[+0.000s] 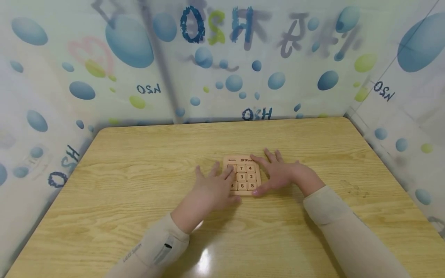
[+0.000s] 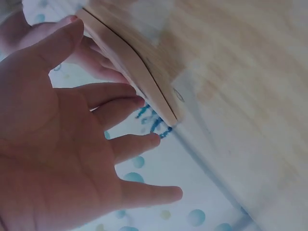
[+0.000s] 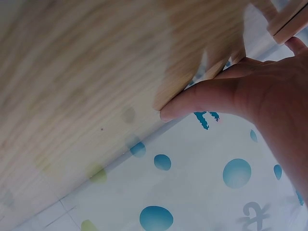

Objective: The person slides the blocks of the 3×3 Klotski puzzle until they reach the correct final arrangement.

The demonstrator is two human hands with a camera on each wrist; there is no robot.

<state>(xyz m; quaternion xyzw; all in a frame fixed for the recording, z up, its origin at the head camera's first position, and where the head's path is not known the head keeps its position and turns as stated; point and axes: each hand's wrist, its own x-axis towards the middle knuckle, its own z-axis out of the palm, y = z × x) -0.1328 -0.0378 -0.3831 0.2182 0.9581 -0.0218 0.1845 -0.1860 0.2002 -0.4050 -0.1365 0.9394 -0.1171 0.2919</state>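
A square wooden number sliding puzzle [image 1: 236, 158] lies on the table, its numbered tiles [image 1: 242, 176] reading 7, 4, 3, 2, 6 and 8 where they show. My left hand [image 1: 210, 191] reaches over its left side with fingers spread, fingertips on the upper-left tiles and hiding some of them. With thumb at the lower right corner and index finger at the upper right, my right hand [image 1: 278, 172] holds the puzzle across its right side. From the left wrist, the puzzle's edge [image 2: 130, 57] appears beside my left fingertips; a corner of it [image 3: 291, 21] shows in the right wrist view.
The wood-grain table [image 1: 146, 154] has rounded far corners. Behind it and on both sides hangs a pale sheet [image 1: 222, 104] printed with blue and green drops and H2O lettering. A bright reflection shows on the tabletop near the front.
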